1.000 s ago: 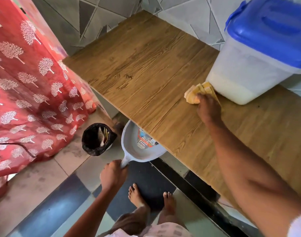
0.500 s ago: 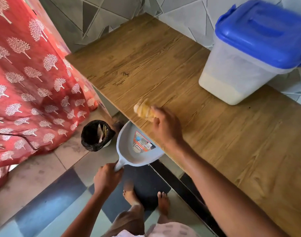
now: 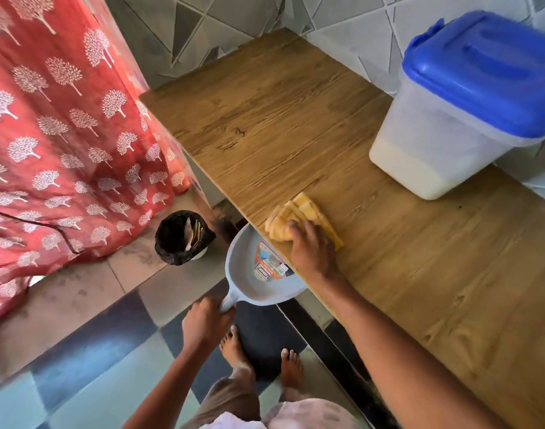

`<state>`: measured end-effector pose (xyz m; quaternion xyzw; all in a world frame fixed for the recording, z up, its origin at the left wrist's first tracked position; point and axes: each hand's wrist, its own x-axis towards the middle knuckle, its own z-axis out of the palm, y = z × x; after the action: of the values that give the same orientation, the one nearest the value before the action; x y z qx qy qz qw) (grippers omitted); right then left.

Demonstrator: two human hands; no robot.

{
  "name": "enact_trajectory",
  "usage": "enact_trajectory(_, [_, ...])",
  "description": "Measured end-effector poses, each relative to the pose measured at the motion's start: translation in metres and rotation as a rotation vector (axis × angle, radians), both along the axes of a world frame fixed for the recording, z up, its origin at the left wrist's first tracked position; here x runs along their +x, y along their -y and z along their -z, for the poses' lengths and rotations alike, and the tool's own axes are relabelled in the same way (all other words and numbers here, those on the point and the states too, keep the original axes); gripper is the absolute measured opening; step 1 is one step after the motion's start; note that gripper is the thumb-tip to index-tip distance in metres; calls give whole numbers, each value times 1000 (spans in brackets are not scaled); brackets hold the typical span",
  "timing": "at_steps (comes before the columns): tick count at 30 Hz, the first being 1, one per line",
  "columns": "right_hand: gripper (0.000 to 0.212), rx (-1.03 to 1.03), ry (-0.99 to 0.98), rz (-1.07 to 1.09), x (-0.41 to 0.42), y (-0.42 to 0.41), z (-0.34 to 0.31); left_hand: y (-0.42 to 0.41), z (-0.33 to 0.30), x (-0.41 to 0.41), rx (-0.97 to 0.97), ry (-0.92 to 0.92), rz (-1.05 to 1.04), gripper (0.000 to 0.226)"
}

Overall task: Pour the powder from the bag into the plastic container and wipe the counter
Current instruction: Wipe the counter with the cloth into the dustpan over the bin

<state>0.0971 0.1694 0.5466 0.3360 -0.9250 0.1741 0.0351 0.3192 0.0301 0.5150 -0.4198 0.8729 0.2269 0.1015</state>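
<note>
A translucent plastic container [image 3: 444, 140] with a blue lid stands shut at the back right of the wooden counter [image 3: 280, 119], with pale powder in its bottom. My right hand [image 3: 311, 252] presses a folded yellow cloth [image 3: 299, 218] flat on the counter, close to its front edge. Just below that edge, my left hand [image 3: 206, 323] grips the handle of a grey dustpan [image 3: 258, 274], whose pan reaches partly under the counter lip. No bag is in view.
A small black-lined waste bin [image 3: 181, 236] stands on the tiled floor left of the dustpan. A red patterned curtain [image 3: 63, 134] hangs at the left. A grey tiled wall backs the counter. My bare feet [image 3: 258, 357] stand on a dark mat.
My right hand swept the cloth from beside the container to the front edge over the dustpan. It now rests flat on the counter again. My left hand kept the dustpan under the edge.
</note>
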Motion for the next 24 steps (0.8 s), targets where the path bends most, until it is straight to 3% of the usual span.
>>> enact_trajectory(3, [45,-249,110,-106,63,22,-8,-10,-3,-1,5,5,-8,35])
enact_trajectory(5, [44,-419,188,-25,74,20,-15,-18,-3,-1,2,9,-11,33])
enact_trajectory(9, [43,-539,1,57,33,-19,-35,-30,1,0,12,15,2,37])
enact_trajectory(12, [47,-374,-229,187,-37,-72,-44,-38,0,-2,5,28,18,33])
enact_trajectory(15, [45,-98,-326,381,-97,-132,-28,-46,-2,-5,-2,12,41,29])
enact_trajectory(19, [44,98,-64,551,-115,-157,0,-53,-4,-6,-1,2,36,29])
enact_trajectory(21, [44,61,-18,507,-92,-136,7,-54,-4,-5,-4,1,31,29])
enact_trajectory(24, [42,-13,-24,247,-28,-90,8,-55,-2,-3,6,-8,25,27])
